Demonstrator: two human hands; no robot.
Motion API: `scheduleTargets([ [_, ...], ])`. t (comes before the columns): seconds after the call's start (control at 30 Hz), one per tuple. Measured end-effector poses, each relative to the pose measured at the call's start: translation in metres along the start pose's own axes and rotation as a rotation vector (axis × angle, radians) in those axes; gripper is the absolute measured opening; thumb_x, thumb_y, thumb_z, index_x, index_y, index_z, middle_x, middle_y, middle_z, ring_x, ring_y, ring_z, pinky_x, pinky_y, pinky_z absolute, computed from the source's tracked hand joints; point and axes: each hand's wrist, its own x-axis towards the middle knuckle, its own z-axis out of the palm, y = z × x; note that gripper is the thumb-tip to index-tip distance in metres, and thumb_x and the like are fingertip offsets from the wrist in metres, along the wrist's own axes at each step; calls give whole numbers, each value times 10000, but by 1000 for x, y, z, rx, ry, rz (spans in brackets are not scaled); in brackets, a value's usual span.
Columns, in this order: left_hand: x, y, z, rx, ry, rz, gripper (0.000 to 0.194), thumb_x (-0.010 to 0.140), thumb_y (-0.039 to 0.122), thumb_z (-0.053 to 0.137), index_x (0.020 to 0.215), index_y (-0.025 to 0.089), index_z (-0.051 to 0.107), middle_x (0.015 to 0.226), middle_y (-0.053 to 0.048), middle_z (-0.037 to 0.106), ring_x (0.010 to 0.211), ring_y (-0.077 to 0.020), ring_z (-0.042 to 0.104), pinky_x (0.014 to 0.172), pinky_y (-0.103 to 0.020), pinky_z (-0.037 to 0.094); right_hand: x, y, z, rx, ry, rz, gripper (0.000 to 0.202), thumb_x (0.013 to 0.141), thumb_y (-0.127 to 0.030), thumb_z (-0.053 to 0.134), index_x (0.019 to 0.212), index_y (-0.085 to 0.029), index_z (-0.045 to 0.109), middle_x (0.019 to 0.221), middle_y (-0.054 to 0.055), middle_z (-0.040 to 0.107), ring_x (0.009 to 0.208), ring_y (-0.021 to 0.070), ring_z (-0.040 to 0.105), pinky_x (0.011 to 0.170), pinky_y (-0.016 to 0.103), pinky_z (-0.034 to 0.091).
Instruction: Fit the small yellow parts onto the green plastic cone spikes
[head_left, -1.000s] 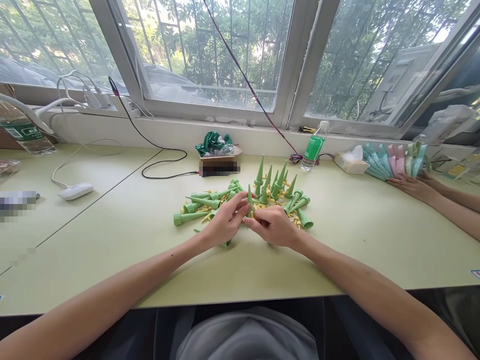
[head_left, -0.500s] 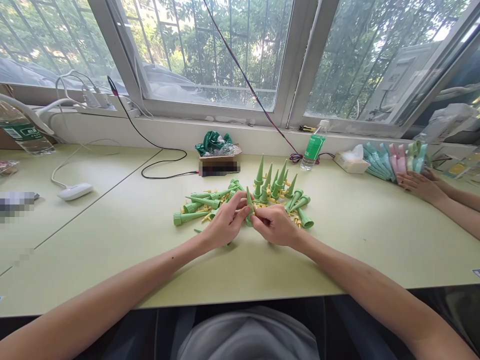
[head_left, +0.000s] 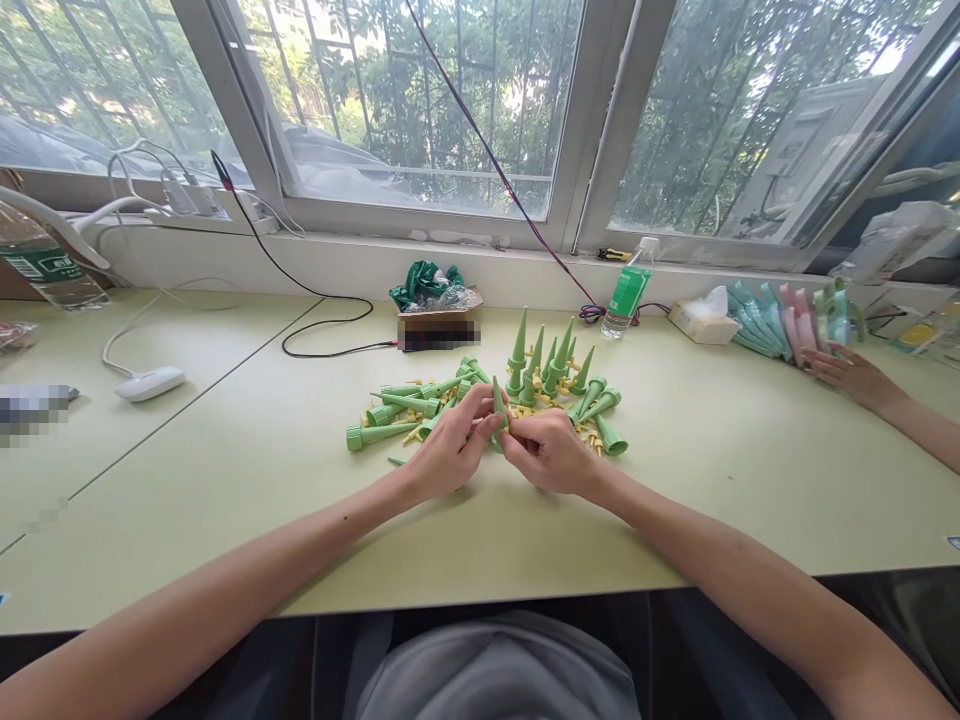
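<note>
The green cone (head_left: 499,402) is between the two hands, on the near side of the upright cones (head_left: 519,362), which are the landmark here. Its long axis runs nearly upright, narrow tip up and leaning slightly left, wide end down towards the counter (head_left: 480,560). The left hand (head_left: 450,445) has its fingers (head_left: 475,400) closed on the cone from the left. The right hand (head_left: 555,452) meets it low on the right, fingers curled in; whether they grip the cone or a small yellow part there is hidden. Both hands are at the cone, so neither is clearly nearer.

Loose cones (head_left: 379,435) lie left of the upright cones, and others (head_left: 612,438) lie to their right, with yellow parts (head_left: 594,443) among them. Beyond them on the right stands a bottle (head_left: 628,295). Much farther right, another person's hand (head_left: 851,372) is at pastel bundles (head_left: 796,322).
</note>
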Motion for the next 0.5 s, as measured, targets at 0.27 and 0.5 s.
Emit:
scheduleTargets([
  [0.27,2,0,0,24,10,16,193,1019,287,396,1173,201,474,994,-67,680,793,-127,612,720,-241,490,2,1,1,-5,1,25,372,867,-216,471,545,-197,286,476,-68,270,434,56,251,465,209,229],
  [0.5,0,0,-1,53,11,9,182,1017,303,392,1145,199,468,997,-73,683,784,-130,606,732,-258,494,1,1,0,-52,-28,17,389,892,-235,447,548,-204,269,471,-60,299,433,61,289,471,209,244],
])
